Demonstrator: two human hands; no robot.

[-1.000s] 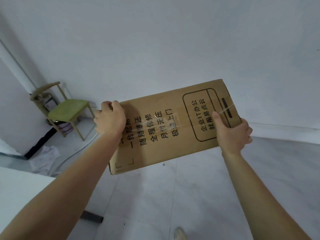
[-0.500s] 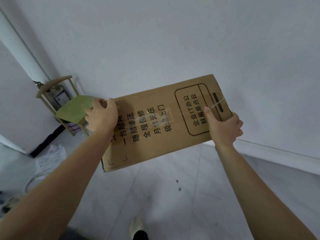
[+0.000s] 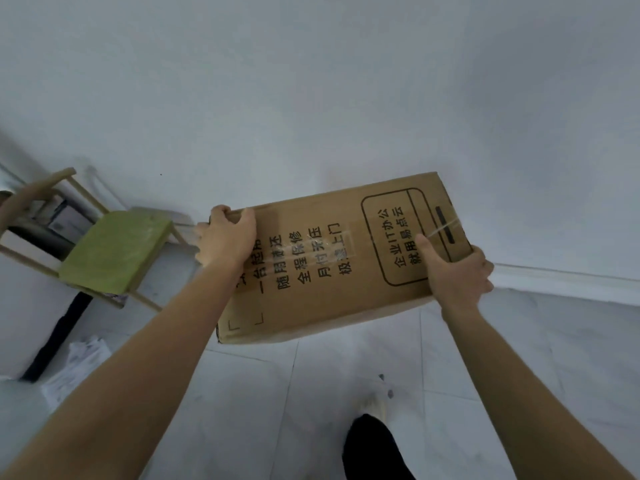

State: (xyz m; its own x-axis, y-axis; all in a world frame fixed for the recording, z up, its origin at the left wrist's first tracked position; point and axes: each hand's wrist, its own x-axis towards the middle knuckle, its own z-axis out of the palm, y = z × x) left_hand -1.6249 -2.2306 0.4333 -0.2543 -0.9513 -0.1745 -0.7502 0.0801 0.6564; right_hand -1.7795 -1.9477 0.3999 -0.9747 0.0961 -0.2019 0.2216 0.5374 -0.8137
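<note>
At the bottom of the view, about 6 o'clock, a dark trouser leg and a light shoe stand on the pale tiled floor. From the two lower corners both bare forearms stretch forward and upward to the middle of the view.

The left hand grips the cardboard box at its left end, at 9 o'clock of the box. Its fingers are curled together over the far upper edge, and the back of the hand covers some of the printed characters. The right hand holds the box at the right end, about 4 o'clock of it. Its thumb lies straight on the top face, beside the printed frame, and the other fingers wrap around the near right edge and go under the box, where they are hidden.

The box is in the air above the floor, between the two hands. It is tilted, with the right end higher in the view than the left end. Clear tape crosses its top face.

Farther, at 9 o'clock of the view, a wooden chair with a green seat stands near the wall. Crumpled papers lie on the floor at 8 o'clock. The plain white wall fills the upper half, from 10 to 2 o'clock.
</note>
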